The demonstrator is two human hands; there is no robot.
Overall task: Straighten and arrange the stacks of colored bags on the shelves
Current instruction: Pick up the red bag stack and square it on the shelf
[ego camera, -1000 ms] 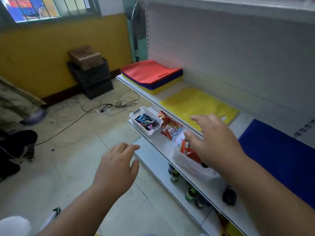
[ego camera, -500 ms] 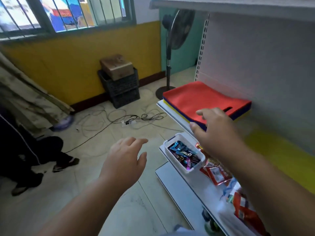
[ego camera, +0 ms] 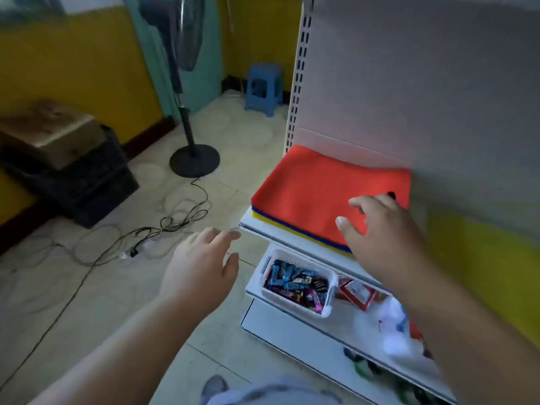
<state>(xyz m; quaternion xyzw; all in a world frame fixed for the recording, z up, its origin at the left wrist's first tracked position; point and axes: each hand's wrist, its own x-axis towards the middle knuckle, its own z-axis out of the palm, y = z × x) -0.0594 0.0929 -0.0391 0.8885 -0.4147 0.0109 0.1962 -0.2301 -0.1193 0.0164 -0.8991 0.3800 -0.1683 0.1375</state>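
While both hands reach toward the shelving, the head camera looks down on a stack of flat bags [ego camera: 327, 191] lying at the left end of a white shelf [ego camera: 271, 228], pushed close to the grey back panel. A red bag is on top; thin blue and yellow edges show beneath it along the front. More yellow bags [ego camera: 482, 247] lie further right on the same shelf, partly hidden by the right arm.

Over the stack's front right corner is the right hand [ego camera: 382, 229], fingers spread and relaxed, holding nothing; whether it touches the red bag cannot be told. Out in front of the shelf's corner, over the floor, is the left hand [ego camera: 201, 267], fingers loosely apart and empty, clear of the stack.

One shelf down sits a white basket [ego camera: 295, 301] of wrapped sweets.

To do this step well, each hand would likely take one side of the stack, flat palms squaring the lower edges under the red bag, pressing gently so the thin layers slide together rather than buckle.
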